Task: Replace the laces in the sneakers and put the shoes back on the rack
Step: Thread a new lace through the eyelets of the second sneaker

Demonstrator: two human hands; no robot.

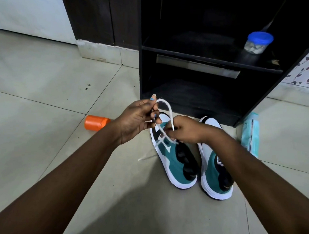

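Two teal, white and black sneakers stand side by side on the tiled floor, toes toward the rack: the left sneaker (174,162) and the right sneaker (217,176). A white lace (169,110) arcs between my hands above the left sneaker. My left hand (139,119) pinches one part of the lace, raised over the shoe's toe. My right hand (185,131) pinches the lace lower down, near the left sneaker's eyelets. The dark rack (191,51) stands just beyond the shoes, its lower shelf open.
An orange container (96,123) lies on the floor to the left. A clear jar with a blue lid (258,42) sits on the rack's upper shelf. A teal packet (250,136) lies to the right of the shoes. A short white strand (145,158) lies on the tiles.
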